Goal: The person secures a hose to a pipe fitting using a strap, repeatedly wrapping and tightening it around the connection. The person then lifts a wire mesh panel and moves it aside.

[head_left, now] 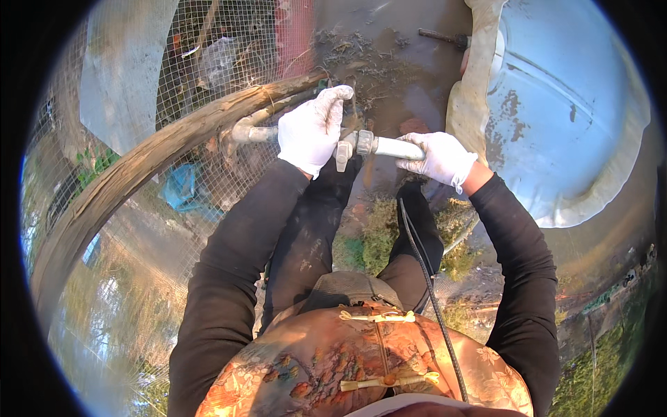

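A grey plastic pipe (262, 134) runs in from the left and passes into my left hand (313, 131), which wears a white glove smudged with mud. The fingers are closed around the pipe, and they hide that stretch of it. Just right of this hand sits a ball valve with a grey handle (342, 157) pointing down and a ribbed union nut (365, 142). From the nut a white pipe (397, 148) leads right into my right hand (439, 158), also in a dirty white glove. Its fingers and thumb are shut on the pipe's end, which they partly cover.
A curved wooden pole (149, 163) crosses the left side in front of wire mesh (236, 42). A large light-blue tank (556, 104) with a ragged pale rim stands at right. Muddy water (389, 21) lies ahead. A black cable (436, 295) hangs down my front.
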Motion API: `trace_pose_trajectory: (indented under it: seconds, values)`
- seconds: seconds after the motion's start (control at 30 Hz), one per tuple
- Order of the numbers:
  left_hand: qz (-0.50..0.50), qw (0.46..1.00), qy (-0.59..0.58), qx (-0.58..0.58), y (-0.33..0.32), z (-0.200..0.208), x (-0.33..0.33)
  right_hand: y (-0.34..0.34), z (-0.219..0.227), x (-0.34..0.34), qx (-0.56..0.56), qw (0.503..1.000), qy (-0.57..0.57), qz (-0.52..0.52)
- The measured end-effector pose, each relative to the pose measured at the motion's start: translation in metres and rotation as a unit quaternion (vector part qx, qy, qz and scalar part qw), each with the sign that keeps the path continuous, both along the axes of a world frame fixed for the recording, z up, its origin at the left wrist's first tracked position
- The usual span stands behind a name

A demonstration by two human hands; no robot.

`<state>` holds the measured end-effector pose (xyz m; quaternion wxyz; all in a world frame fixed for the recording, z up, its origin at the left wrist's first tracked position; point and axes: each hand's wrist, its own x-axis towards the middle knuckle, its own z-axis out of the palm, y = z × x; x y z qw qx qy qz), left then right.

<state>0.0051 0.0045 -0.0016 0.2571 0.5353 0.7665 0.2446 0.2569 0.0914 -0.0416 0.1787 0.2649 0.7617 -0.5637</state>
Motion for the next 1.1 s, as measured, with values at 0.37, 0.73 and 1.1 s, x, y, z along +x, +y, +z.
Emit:
trace_pose_trajectory:
  seconds: [0.37, 0.73, 1.1]
  values:
    - [0.224, 0.874, -0.431, -0.016, 0.014, 0.021, -0.020, 0.008, 0.021, -0.003, -0.004, 0.996, -0.057, -0.062]
    - [0.274, 0.848, -0.436, 0.123, 0.040, 0.100, -0.049, 0.007, 0.043, 0.002, 0.027, 0.992, -0.038, -0.114]
    - [0.153, 0.974, -0.107, -0.130, 0.014, 0.106, -0.055, -0.001, 0.073, -0.050, 0.195, 0.954, 0.049, -0.221]
